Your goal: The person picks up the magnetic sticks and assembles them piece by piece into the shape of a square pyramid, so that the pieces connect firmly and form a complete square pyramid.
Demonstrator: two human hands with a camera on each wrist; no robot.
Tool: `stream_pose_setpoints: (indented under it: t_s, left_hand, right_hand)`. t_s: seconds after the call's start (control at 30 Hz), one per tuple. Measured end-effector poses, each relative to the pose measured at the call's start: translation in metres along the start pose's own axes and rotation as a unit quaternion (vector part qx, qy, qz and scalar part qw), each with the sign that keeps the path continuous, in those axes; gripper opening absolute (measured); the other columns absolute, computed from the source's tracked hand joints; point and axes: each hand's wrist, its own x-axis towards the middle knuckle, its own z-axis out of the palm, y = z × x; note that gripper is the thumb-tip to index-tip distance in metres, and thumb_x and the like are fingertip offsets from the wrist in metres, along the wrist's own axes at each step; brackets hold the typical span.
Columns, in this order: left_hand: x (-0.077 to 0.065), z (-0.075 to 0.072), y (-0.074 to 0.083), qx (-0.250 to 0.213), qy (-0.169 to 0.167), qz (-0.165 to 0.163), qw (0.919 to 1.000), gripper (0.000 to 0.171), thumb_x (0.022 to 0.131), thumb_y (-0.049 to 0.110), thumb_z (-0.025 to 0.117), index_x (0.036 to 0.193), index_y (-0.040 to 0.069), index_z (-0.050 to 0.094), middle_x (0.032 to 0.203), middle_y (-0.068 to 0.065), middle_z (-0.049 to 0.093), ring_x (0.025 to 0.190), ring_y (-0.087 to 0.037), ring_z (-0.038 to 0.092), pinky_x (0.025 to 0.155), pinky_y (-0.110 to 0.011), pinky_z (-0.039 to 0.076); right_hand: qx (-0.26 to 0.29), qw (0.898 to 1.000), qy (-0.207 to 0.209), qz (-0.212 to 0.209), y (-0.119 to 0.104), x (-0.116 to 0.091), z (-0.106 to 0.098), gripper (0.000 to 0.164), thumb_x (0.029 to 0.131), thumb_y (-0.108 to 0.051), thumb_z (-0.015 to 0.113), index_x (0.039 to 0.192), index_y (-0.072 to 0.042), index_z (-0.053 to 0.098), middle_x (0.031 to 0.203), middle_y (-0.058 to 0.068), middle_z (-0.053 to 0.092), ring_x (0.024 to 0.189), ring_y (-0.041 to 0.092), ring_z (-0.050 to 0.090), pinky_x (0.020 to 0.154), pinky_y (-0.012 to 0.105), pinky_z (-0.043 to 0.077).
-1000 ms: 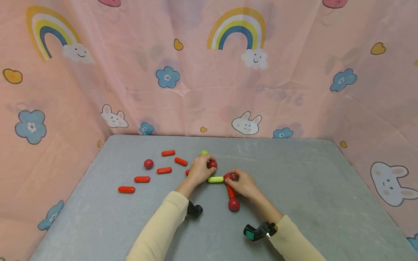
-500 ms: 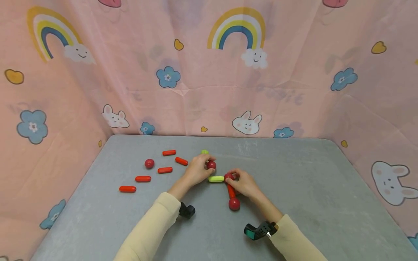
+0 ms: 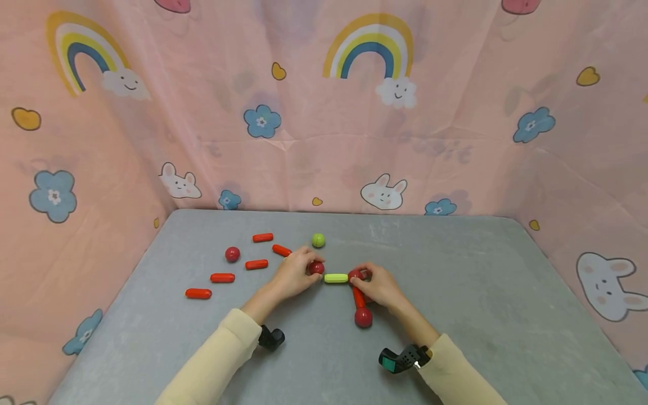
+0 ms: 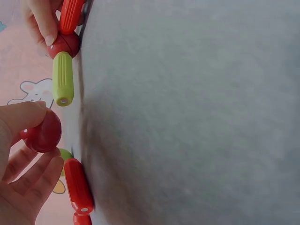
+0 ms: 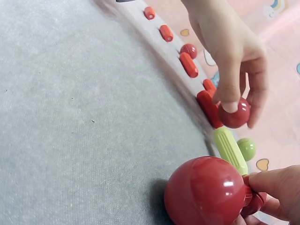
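Observation:
Between its thumb and fingers my left hand [image 3: 292, 275] pinches a red ball [image 3: 316, 268] close to the free end of a yellow-green stick [image 3: 336, 278]. In the left wrist view a gap shows between this held ball [image 4: 44, 133] and the stick's metal-dotted tip. My right hand [image 3: 381, 286] grips another red ball [image 3: 356, 275], to which the yellow-green stick is joined. From that ball a red stick [image 3: 359, 298] runs toward me and ends in a further red ball [image 3: 363, 318], large in the right wrist view. Right-hand fingers partly cover the joint.
Several loose red sticks [image 3: 256, 264] lie left of the hands, with a red ball [image 3: 232, 254] among them. A green ball [image 3: 318, 240] sits beyond my left hand. The grey table [image 3: 455, 292] meets a pink patterned cloth [image 3: 304, 157] at the back.
My left hand has moved left and toward me with its red ball, uncovering more of the green ball behind. My right hand and the joined pieces stay about where they were.

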Motion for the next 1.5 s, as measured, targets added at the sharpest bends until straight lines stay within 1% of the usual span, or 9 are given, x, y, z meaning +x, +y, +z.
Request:
stream_pose_setpoints:
  t_s: [0.13, 0.3, 0.5, 0.63, 0.83, 1.03, 1.2, 1.4, 1.5]
  left_hand:
    - [-0.006, 0.0, -0.001, -0.004, -0.002, 0.01, 0.9999, 0.027, 0.076, 0.014, 0.073, 0.102, 0.011, 0.065, 0.097, -0.002, 0.057, 0.083, -0.013, 0.055, 0.07, -0.026, 0.046]
    - [-0.01, 0.001, -0.001, -0.006, -0.017, 0.01, 0.9998, 0.026, 0.077, 0.015, 0.074, 0.101, 0.011, 0.065, 0.095, -0.001, 0.058, 0.082, -0.015, 0.055, 0.069, -0.026, 0.046]
    - [-0.01, 0.004, -0.001, -0.007, -0.026, 0.014, 0.9995, 0.025, 0.076, 0.017, 0.075, 0.099, 0.011, 0.066, 0.092, 0.0, 0.06, 0.08, -0.013, 0.056, 0.068, -0.026, 0.046]
    - [-0.01, 0.006, -0.001, -0.008, -0.03, 0.014, 0.9994, 0.025, 0.076, 0.017, 0.074, 0.099, 0.01, 0.067, 0.092, 0.0, 0.062, 0.079, -0.013, 0.057, 0.069, -0.026, 0.046]
    - [-0.009, 0.007, -0.001, -0.007, -0.028, 0.009, 0.9996, 0.025, 0.077, 0.017, 0.074, 0.1, 0.011, 0.067, 0.094, 0.0, 0.062, 0.08, -0.012, 0.057, 0.07, -0.026, 0.047]
    - [-0.009, 0.007, 0.0, -0.01, -0.027, 0.008, 0.9995, 0.026, 0.077, 0.017, 0.074, 0.101, 0.01, 0.067, 0.094, -0.001, 0.062, 0.08, -0.012, 0.057, 0.069, -0.027, 0.047]
    - [-0.011, 0.006, -0.001, -0.015, -0.02, 0.009, 0.9997, 0.024, 0.077, 0.016, 0.073, 0.1, 0.012, 0.067, 0.095, -0.001, 0.06, 0.083, -0.015, 0.058, 0.071, -0.029, 0.047]
    - [-0.016, 0.003, 0.001, -0.023, 0.005, 0.008, 0.9997, 0.022, 0.078, 0.014, 0.073, 0.099, 0.013, 0.067, 0.099, -0.001, 0.059, 0.092, -0.018, 0.059, 0.076, -0.032, 0.049]
    - [-0.02, 0.003, 0.004, -0.037, -0.003, 0.008, 0.9993, 0.022, 0.078, 0.015, 0.073, 0.099, 0.013, 0.067, 0.097, 0.0, 0.059, 0.089, -0.016, 0.059, 0.074, -0.03, 0.048]
  right_hand:
    - [0.004, 1.0, -0.004, 0.005, 0.001, 0.0, 0.0, 0.031, 0.085, -0.019, 0.065, 0.111, -0.004, 0.059, 0.096, 0.012, 0.058, 0.071, 0.018, 0.052, 0.053, 0.024, 0.044]
    - [0.016, 1.0, -0.009, 0.012, 0.001, 0.0, 0.0, 0.031, 0.085, -0.018, 0.065, 0.112, -0.004, 0.058, 0.099, 0.013, 0.057, 0.069, 0.017, 0.053, 0.052, 0.026, 0.048]
    - [0.036, 0.999, -0.014, 0.017, 0.001, 0.001, 0.0, 0.031, 0.085, -0.016, 0.064, 0.113, -0.004, 0.058, 0.099, 0.013, 0.056, 0.067, 0.015, 0.055, 0.053, 0.027, 0.051]
    - [0.039, 0.999, -0.015, 0.018, 0.001, 0.0, 0.0, 0.031, 0.085, -0.016, 0.064, 0.113, -0.004, 0.057, 0.098, 0.013, 0.056, 0.067, 0.015, 0.055, 0.054, 0.028, 0.052]
    - [0.041, 0.999, -0.018, 0.018, 0.001, 0.0, -0.001, 0.031, 0.085, -0.017, 0.065, 0.113, -0.004, 0.058, 0.097, 0.013, 0.056, 0.068, 0.016, 0.054, 0.054, 0.028, 0.052]
    - [0.03, 0.999, -0.022, 0.002, 0.003, 0.0, -0.003, 0.034, 0.086, -0.016, 0.064, 0.117, -0.005, 0.058, 0.097, 0.013, 0.057, 0.068, 0.017, 0.053, 0.054, 0.028, 0.051]
    - [0.046, 0.998, -0.03, 0.006, 0.004, 0.001, -0.004, 0.033, 0.086, -0.014, 0.063, 0.117, -0.004, 0.057, 0.1, 0.014, 0.056, 0.066, 0.016, 0.054, 0.054, 0.029, 0.052]
    - [0.07, 0.997, -0.028, 0.009, 0.007, -0.002, -0.007, 0.031, 0.087, -0.012, 0.061, 0.116, 0.0, 0.055, 0.102, 0.016, 0.056, 0.062, 0.015, 0.057, 0.054, 0.03, 0.053]
    - [0.076, 0.997, -0.027, 0.014, 0.008, -0.003, -0.008, 0.031, 0.088, -0.013, 0.061, 0.114, 0.001, 0.053, 0.102, 0.017, 0.055, 0.061, 0.015, 0.057, 0.054, 0.03, 0.053]
